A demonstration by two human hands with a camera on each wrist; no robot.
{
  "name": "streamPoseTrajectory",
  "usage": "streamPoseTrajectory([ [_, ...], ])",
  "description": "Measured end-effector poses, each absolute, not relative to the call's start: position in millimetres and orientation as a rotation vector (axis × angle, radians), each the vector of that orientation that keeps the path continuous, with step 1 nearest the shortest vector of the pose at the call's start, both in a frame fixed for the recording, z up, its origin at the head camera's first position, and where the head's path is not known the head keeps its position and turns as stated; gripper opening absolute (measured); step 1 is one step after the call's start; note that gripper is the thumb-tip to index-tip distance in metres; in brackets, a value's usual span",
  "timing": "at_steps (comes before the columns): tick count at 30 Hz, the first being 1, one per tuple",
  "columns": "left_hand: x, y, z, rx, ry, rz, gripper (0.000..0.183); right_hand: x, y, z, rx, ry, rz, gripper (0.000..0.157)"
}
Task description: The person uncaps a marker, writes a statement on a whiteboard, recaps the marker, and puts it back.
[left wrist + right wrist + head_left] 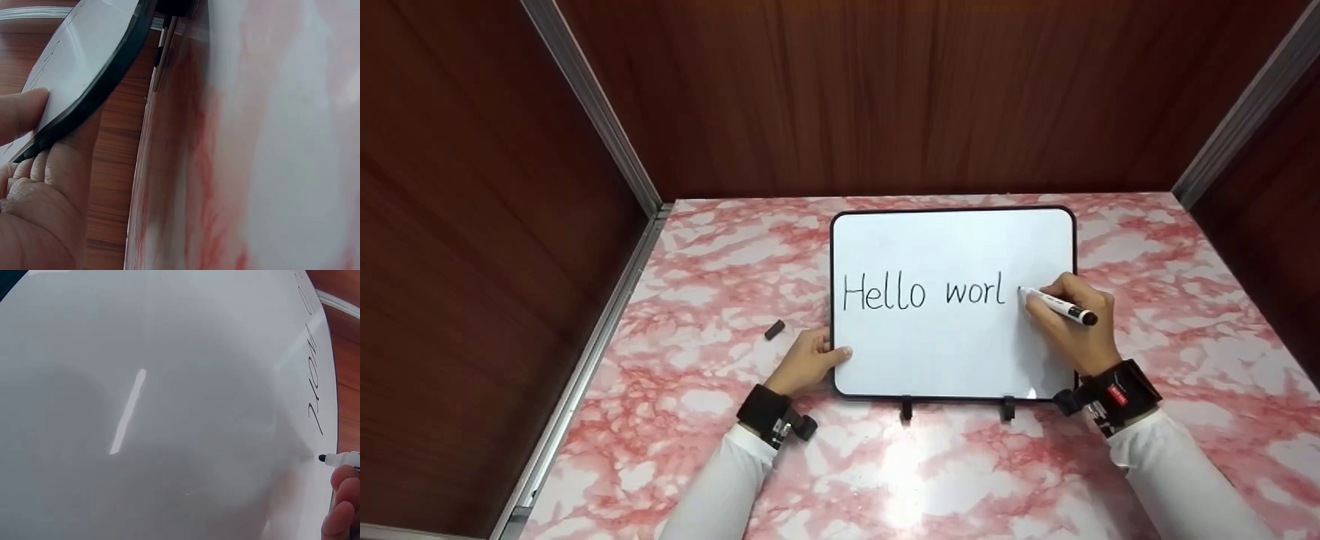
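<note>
Whiteboard [930, 352], black-framed, lettered "Hello worl", with one white marker [1065, 308], black-ended.
Board on small black feet [1009, 409], red-and-white marbled surface [720, 262], before the middle of its far edge; left hand [808, 362] pinching the board's left side, thumb in front; right hand [1080, 326] pinching the marker, tip just right of the final "l"; small dark block [774, 330] lying between board and surface's left edge.
</note>
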State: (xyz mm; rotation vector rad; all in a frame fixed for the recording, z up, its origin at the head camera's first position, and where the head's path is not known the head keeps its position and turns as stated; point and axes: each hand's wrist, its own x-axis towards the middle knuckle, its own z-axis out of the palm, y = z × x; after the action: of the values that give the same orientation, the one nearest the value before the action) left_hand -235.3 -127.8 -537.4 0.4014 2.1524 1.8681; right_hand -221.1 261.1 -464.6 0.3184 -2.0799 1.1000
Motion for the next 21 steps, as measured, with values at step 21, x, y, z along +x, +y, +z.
streamPoseTrajectory([
  [21, -236, -128, -539, 0.419, 2.142, 1.884, 0.033, -232, 268, -479, 0.369, -2.101, 1.106, 0.017],
])
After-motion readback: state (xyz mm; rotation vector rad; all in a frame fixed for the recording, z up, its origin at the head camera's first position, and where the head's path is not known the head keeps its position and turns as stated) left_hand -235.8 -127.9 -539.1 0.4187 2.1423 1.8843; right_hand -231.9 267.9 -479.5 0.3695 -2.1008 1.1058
